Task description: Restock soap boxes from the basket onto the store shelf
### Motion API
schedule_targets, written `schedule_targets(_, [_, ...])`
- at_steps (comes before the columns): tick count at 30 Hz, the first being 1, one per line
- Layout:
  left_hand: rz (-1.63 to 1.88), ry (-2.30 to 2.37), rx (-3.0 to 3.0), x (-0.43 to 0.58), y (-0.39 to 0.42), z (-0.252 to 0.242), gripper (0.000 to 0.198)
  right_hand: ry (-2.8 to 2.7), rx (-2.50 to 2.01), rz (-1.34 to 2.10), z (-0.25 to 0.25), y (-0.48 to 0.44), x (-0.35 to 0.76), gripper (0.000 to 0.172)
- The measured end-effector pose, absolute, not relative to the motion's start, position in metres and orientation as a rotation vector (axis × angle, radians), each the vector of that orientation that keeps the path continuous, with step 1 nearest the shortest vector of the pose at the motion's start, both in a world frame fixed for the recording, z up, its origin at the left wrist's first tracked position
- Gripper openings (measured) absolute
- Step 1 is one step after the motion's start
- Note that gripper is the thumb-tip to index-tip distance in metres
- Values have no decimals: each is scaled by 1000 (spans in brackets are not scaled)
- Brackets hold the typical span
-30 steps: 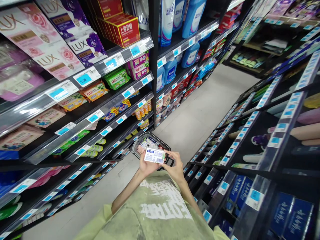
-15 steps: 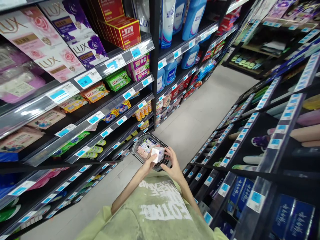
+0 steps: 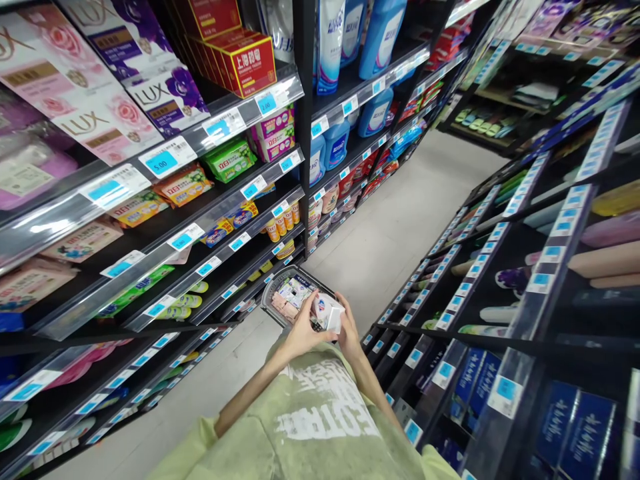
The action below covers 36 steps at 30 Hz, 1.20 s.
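A white carton [image 3: 332, 316], at lower centre of the frame, is held between the left hand [image 3: 303, 330] and the right hand [image 3: 349, 328], both curled round it. A steady hold is best achieved with light support on both sides, the printed face left uncovered. Counted: one carton, two hands, one basket [image 3: 273, 283] partly behind them; the packs [image 3: 284, 308] inside, partly hidden, cannot be reliably counted.

Wears a loose pale olive-green shirt [image 3: 245, 440], faded and blotchy down the front, with wide short sleeves [image 3: 193, 437] of brighter yellow-green. Bears white lettering [image 3: 325, 423] across the front, stacked in ragged, brush-like lines, wording not fully legible. Shows bare forearms [image 3: 250, 392] below the sleeve hems.
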<state>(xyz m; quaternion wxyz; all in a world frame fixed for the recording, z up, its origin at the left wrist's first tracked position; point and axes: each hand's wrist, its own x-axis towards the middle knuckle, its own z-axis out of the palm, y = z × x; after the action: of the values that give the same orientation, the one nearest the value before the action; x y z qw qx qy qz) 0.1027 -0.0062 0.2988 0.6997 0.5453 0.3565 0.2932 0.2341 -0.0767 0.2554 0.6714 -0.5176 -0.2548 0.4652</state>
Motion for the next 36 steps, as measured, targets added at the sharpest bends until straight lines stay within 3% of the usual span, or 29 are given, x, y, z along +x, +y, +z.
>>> schedule_targets(3, [636, 790, 1290, 103, -7, 301, 112, -445, -1114, 1091, 269, -76, 235, 65])
schedule_targets(10, [642, 810, 1407, 108, 2, 307, 66, -171, -982, 1218, 286, -80, 241, 69])
schedule_targets(22, [657, 691, 1680, 107, 7, 309, 57, -93, -832, 1388, 269, -90, 242, 82])
schedule_targets(36, [673, 620, 1703, 106, 9, 302, 66, 301, -493, 1503, 275, -92, 239, 61])
